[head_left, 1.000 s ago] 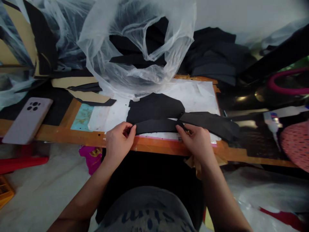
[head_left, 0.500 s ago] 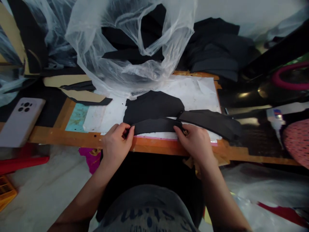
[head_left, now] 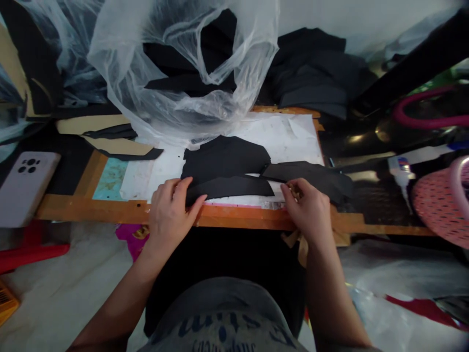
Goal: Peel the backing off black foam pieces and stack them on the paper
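Observation:
A curved black strip of sheet material lies along the front edge of the workbench, over white paper. My left hand rests at its left end, thumb and forefinger apart on either side of that end. Just beyond the strip's right tip is my right hand, fingers curled, with something small and brownish at the fingertips that I cannot make out. Behind the strip lies a larger black panel with an angular top edge. Another black curved piece extends to the right, behind my right hand.
A clear plastic bag with black pieces inside stands at the back, beside a stack of black pieces. Beige-backed pieces and a phone lie left. At right are a white bottle and a pink perforated basket.
My right hand has let go of the strip's right end and moved slightly right. My left thumb and forefinger have spread apart. The whole view has shifted a little.

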Available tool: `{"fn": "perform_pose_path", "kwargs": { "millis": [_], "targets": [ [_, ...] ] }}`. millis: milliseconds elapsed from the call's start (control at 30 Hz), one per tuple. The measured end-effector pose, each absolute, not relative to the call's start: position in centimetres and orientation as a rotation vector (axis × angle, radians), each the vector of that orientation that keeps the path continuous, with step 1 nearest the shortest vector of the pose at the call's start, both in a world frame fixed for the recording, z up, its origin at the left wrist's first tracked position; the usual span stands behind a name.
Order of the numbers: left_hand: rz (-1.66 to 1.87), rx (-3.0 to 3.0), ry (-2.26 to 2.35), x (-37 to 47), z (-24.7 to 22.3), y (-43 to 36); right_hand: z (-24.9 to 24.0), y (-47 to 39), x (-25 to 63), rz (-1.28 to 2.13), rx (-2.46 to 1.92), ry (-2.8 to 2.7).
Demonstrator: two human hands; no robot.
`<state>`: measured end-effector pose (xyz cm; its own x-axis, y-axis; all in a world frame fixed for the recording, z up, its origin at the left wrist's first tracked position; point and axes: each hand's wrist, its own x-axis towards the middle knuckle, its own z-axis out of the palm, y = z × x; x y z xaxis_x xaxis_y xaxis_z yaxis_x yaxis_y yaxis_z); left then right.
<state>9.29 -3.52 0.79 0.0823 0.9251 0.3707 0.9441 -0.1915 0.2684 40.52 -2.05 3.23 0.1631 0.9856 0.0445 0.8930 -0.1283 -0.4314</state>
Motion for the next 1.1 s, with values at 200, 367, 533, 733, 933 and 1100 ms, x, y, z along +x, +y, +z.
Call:
{"fn": "perform_pose_path", "kwargs": {
  "millis": [200, 367, 533, 733, 933, 1100],
  "targets": [
    [-1.068, -2.46, -1.872, 9.6, 0.1, -3.7, 2.8, -2.4, 39.1, 0.555, -1.732, -1.809],
    [-1.341, -2.394, -2.146, 6.9, 0.4, -3.7, 4.2, -3.1, 40.4, 0.723, -1.579, -1.603],
    [-0.999, -2.193, -2.002, -0.1, 0.9, 1.9, 3.9, -3.7, 47.8, 0.475, -1.791, -1.199],
    [-0.5, -2.497, -1.921, -4.1, 1.0, 5.8, 1.4, -4.8, 52.3, -0.116, -2.177, -1.115],
    [-0.689, -2.504, -1.789, -1.8, 1.3, 2.7, 3.4, -7.0, 43.8, 0.1, -1.845, -1.404],
    [-0.956, -2.35, -1.618, 0.9, 1.4, -0.8, 4.6, -7.2, 36.1, 0.908, -1.509, -1.63]
  ]
}}
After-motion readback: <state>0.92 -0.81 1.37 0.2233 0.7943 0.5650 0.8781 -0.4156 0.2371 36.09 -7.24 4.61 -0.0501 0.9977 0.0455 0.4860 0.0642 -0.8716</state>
